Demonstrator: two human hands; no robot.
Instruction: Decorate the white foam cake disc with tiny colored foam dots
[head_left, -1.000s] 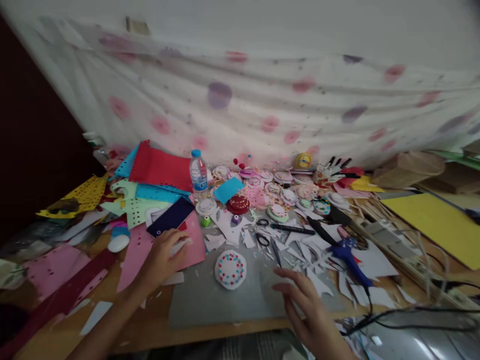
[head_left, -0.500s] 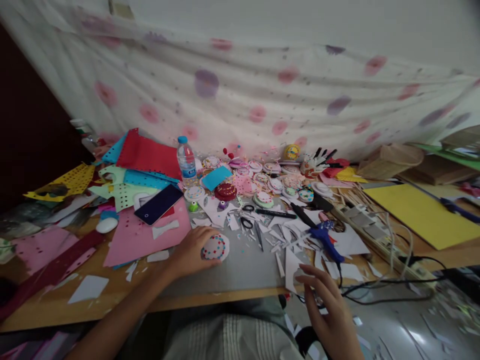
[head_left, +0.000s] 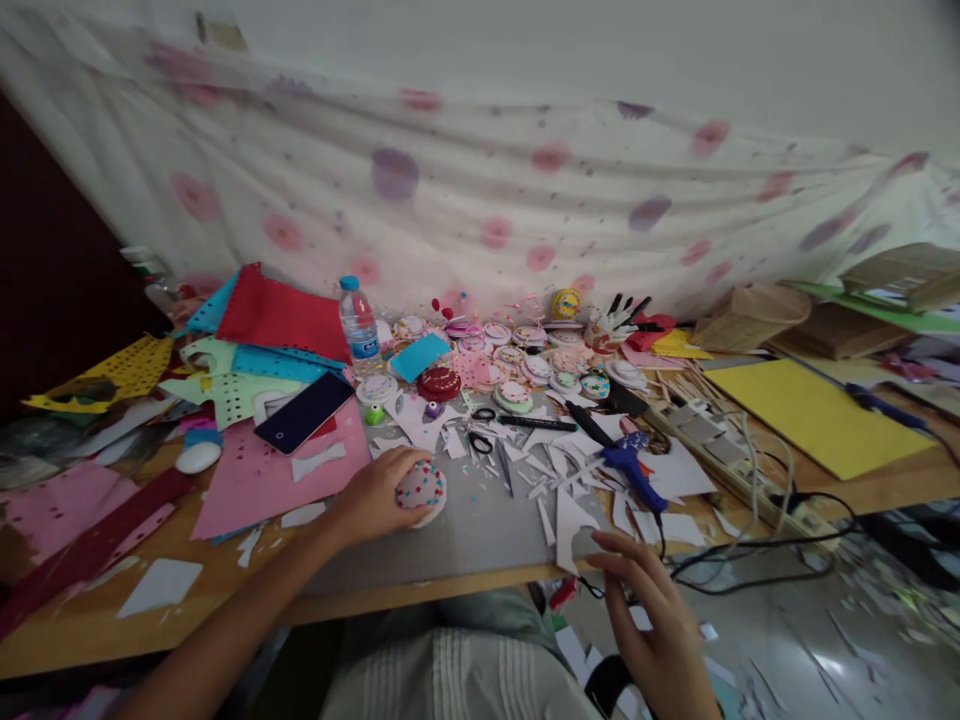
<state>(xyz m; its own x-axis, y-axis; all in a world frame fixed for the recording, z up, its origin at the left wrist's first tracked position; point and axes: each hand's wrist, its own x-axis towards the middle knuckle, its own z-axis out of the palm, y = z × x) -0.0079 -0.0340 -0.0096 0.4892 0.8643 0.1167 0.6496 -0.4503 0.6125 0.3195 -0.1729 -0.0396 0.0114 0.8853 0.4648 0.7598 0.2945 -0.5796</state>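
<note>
My left hand (head_left: 382,493) grips a small round white disc (head_left: 421,490) dotted with red and blue beads, its thumb and fingers around the left side, over the grey mat (head_left: 480,540). To the right, my right hand (head_left: 637,585) is at the table's front edge, beside a white paper scrap (head_left: 571,525). Its fingers are slightly bent and spread, with nothing seen in them. Scissors (head_left: 481,442), a black pen (head_left: 537,423) and a blue glue gun (head_left: 634,470) lie among white paper scraps beyond the hands.
A phone (head_left: 304,413) lies on pink foam (head_left: 232,480) at the left. Behind stand a water bottle (head_left: 359,325) and several decorated discs (head_left: 439,382). At the right are a power strip (head_left: 720,450), cables and a yellow sheet (head_left: 817,415).
The view has shifted slightly, so the table items appear further left. My left hand still has the beaded disc; my right hand keeps nearly the same pose.
</note>
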